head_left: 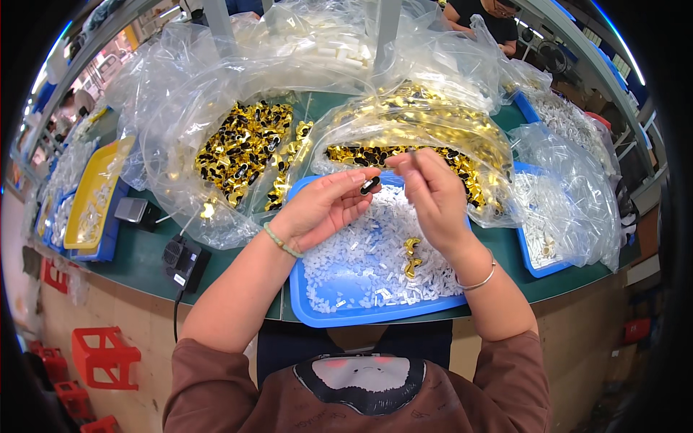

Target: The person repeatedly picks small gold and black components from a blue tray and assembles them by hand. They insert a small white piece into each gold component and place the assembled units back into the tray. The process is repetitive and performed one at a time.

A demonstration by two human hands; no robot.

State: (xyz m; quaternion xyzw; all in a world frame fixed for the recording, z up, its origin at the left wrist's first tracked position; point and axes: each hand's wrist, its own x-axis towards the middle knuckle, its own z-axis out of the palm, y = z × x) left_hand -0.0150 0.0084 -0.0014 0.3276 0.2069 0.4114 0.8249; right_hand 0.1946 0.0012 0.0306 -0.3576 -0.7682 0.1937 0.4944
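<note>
My left hand (328,206) is over the blue tray (307,314), palm turned up. Between its thumb and fingertips it pinches a small black part (370,185) with a white mark on it. Close by on the right, my right hand (437,198) has its thumb and fingers drawn together; whatever they hold, if anything, cannot be made out. Small white plastic pieces (346,267) fill much of the tray. On top of them lie a few gold curved pieces (411,267).
Clear bags of gold-and-black parts (245,148) lie beyond the tray. A yellow tray (94,191) stands at left, near a small black device (180,263) with a cable. Another blue tray (538,270) sits at right. A person (491,25) is at the far right.
</note>
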